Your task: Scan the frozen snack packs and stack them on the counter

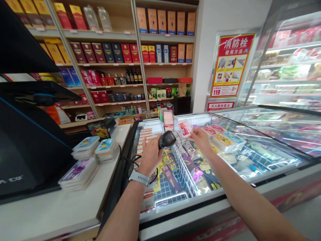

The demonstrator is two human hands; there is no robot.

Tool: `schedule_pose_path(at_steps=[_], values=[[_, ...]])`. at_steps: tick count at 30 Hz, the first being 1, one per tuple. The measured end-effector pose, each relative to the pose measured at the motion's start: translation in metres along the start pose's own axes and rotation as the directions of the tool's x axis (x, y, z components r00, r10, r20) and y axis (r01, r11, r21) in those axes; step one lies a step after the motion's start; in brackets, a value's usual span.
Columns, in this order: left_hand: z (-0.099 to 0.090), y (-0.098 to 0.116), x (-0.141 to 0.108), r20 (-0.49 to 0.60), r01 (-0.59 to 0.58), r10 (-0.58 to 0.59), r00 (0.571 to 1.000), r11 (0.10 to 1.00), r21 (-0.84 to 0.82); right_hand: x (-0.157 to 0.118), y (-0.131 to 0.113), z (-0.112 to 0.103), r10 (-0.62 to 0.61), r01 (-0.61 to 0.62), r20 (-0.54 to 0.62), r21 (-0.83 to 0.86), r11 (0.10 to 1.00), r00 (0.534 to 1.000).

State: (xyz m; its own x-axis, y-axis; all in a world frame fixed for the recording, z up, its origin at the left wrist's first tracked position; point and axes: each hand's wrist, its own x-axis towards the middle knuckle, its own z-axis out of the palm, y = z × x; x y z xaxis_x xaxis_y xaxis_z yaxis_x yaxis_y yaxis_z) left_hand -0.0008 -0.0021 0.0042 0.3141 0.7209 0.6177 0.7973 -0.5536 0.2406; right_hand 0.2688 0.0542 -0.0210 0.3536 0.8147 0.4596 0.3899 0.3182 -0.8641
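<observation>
Grip state: left grip (150, 154) curled around one black handheld barcode scanner (167, 139), fingers pressed against its underside; right grip (201, 139) pinching one small red-and-white flat packet (185, 128) between thumb and fingers.

Packet position: raised above the freezer, just beyond the scanner's head and not touching it.

Left wrist: one grey strap watch (139, 177), with one coiled black cable (136, 161) just beside the hand.

Freezer: one long glass-topped chest freezer with a white rim (213, 197) beneath both grips, holding many bright printed packets and one white wire basket divider (183, 170); flat yellow-and-blue packs (223, 140) piled near the right grip.

Worktop: one white worktop (50, 207) left of the freezer, carrying three stacks of flat plastic-wrapped packs (85, 147), two with blue labels and one with a purple label, beside one black register housing (25, 160).

Shelves: light wooden shelves (100, 36) across the back, packed with red, yellow and dark boxes; two clear bottles (97, 18) and six tan boxes (165, 21) along the top.

Right side: one red-and-yellow printed poster (232, 65) on the white wall, next to one glass-fronted refrigerated display case (283, 77).
</observation>
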Motion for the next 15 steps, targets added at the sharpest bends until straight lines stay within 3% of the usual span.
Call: schedule_pose_path(at_steps=[6, 15], values=[[0.001, 0.000, 0.001, -0.012, -0.027, 0.027, 1.000, 1.000, 0.008, -0.001, -0.004, 0.003, 0.050, -0.049, 0.002, 0.184, 0.982, 0.999], [-0.001, 0.002, 0.001, -0.026, -0.052, 0.052, 0.998, 0.998, 0.019, -0.005, -0.011, 0.005, 0.038, -0.040, 0.015, 0.246, 0.969, 0.999]])
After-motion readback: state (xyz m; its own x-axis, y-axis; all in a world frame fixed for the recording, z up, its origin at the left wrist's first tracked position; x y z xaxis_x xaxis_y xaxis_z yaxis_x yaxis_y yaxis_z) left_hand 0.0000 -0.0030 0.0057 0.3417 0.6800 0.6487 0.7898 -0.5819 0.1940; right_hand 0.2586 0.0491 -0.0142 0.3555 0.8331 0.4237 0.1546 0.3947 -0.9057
